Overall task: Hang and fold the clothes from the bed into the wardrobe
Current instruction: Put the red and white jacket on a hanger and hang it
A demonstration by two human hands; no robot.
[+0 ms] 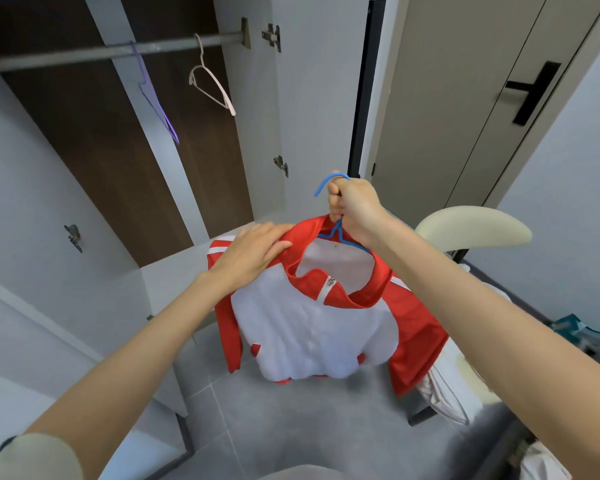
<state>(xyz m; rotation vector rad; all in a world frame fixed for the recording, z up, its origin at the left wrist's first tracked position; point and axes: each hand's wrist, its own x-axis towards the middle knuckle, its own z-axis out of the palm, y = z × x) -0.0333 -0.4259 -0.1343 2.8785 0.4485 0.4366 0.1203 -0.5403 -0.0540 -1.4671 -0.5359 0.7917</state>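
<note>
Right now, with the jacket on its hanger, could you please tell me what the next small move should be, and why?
Probably lift the blue hanger toward the rail and hook it between the purple hanger and the pink hanger. The right hand grips its neck, the jacket already sits on it, and the left hand only rests on one shoulder.

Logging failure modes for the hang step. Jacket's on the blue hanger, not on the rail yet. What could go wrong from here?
1. The jacket hangs with its collar gaping; the left hand rests on one shoulder, so it may slip off the blue hanger when lifted.
2. The right hand grips the hook's base, leaving little free to catch the rail.
3. The pink hanger and purple hanger there could get knocked.
</note>
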